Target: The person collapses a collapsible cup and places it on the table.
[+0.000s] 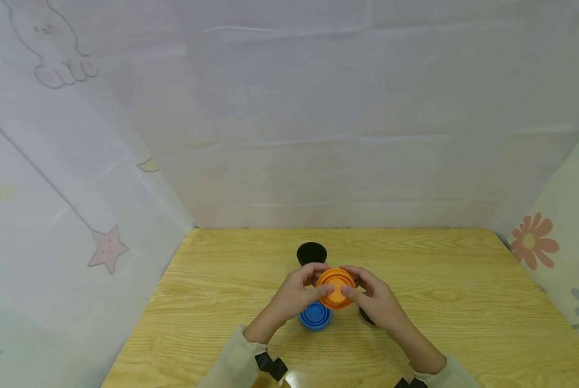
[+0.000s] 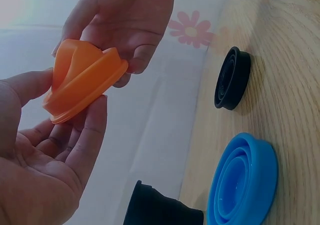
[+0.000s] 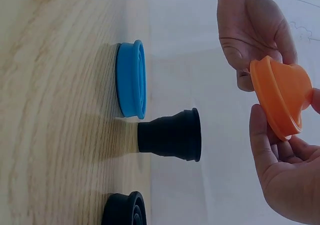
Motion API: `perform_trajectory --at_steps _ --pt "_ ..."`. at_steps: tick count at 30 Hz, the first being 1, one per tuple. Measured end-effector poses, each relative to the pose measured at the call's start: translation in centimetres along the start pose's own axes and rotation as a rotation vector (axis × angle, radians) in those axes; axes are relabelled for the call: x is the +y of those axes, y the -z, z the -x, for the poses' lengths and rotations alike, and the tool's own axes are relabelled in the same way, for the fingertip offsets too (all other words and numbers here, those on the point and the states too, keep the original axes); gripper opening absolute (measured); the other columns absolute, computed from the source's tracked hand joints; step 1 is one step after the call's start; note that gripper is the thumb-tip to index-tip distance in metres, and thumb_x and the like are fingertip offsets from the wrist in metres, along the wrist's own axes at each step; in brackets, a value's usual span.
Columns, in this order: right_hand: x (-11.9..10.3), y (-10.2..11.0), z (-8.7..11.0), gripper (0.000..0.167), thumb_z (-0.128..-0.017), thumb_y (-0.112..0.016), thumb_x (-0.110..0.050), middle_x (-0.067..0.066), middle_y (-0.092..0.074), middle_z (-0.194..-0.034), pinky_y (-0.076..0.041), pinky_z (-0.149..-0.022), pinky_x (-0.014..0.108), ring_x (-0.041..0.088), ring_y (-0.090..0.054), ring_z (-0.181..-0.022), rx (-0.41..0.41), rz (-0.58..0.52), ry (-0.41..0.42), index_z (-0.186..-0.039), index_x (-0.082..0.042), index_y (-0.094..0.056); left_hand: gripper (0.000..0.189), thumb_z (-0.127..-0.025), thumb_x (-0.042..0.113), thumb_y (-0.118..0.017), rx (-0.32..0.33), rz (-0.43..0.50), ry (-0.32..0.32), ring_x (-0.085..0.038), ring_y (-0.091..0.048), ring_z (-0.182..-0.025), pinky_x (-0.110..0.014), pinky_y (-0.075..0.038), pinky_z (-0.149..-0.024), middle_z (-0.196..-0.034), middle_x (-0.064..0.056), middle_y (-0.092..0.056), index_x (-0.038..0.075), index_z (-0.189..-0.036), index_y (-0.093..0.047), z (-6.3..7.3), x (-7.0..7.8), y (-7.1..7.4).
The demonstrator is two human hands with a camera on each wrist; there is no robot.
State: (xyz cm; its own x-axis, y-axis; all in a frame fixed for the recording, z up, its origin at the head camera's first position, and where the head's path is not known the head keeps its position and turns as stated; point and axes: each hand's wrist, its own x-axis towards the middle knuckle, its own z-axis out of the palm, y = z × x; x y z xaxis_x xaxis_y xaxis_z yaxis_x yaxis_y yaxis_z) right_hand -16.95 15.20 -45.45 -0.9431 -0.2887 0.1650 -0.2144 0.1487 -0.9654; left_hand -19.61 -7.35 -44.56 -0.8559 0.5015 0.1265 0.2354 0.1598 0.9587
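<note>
Your left hand (image 1: 291, 295) and right hand (image 1: 380, 304) gripped the orange cup (image 1: 336, 290), fingers clamped round its edge, thumbs on its near face; you held it above the tabletop (image 1: 212, 302); blue cup (image 1: 315, 316) lay collapsed; tall black cup (image 3: 169, 137) stood upright; flat black cup (image 2: 235, 79) rested nearby.
</note>
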Motion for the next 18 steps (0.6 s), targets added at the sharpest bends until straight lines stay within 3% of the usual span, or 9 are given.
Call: perform_trajectory --at_steps 5,13,18 --pt "0.0 0.0 -0.12 0.048 -0.102 -0.063 -0.021 0.017 -0.06 -0.12 -0.058 -0.083 0.026 0.019 -0.061 -0.103 0.009 -0.042 -0.061 -0.144 -0.003 -0.05 0.046 -0.1 0.025 -0.067 -0.017 0.082 0.03 -0.018 -0.062 -0.098 -0.025 -0.058 -0.077 -0.115 -0.009 -0.064 0.01 -0.142 -0.055 -0.15 -0.32 -0.02" --pt "-0.01 -0.21 -0.26 0.056 -0.103 -0.061 -0.019 0.023 -0.049 -0.134 -0.059 -0.091 0.039 0.021 -0.065 -0.11 0.006 -0.257 -0.134 -0.151 -0.004 -0.038 0.055 -0.101 0.021 -0.065 0.028 0.338 0.052 -0.02 -0.064 -0.108 -0.035 -0.061 -0.084 -0.13 -0.014 -0.055 0.008 -0.147 -0.039 -0.11 0.11 -0.57" --pt "0.06 -0.51 -0.22 0.055 -0.102 -0.063 -0.018 0.021 -0.052 -0.136 -0.058 -0.09 0.034 0.021 -0.064 -0.111 0.031 -0.252 -0.136 -0.15 -0.006 -0.04 0.052 -0.099 0.023 -0.069 0.071 0.306 0.055 -0.021 -0.062 -0.107 -0.032 -0.06 -0.082 -0.124 -0.012 -0.055 0.008 -0.14 -0.039 -0.03 0.23 -0.94"
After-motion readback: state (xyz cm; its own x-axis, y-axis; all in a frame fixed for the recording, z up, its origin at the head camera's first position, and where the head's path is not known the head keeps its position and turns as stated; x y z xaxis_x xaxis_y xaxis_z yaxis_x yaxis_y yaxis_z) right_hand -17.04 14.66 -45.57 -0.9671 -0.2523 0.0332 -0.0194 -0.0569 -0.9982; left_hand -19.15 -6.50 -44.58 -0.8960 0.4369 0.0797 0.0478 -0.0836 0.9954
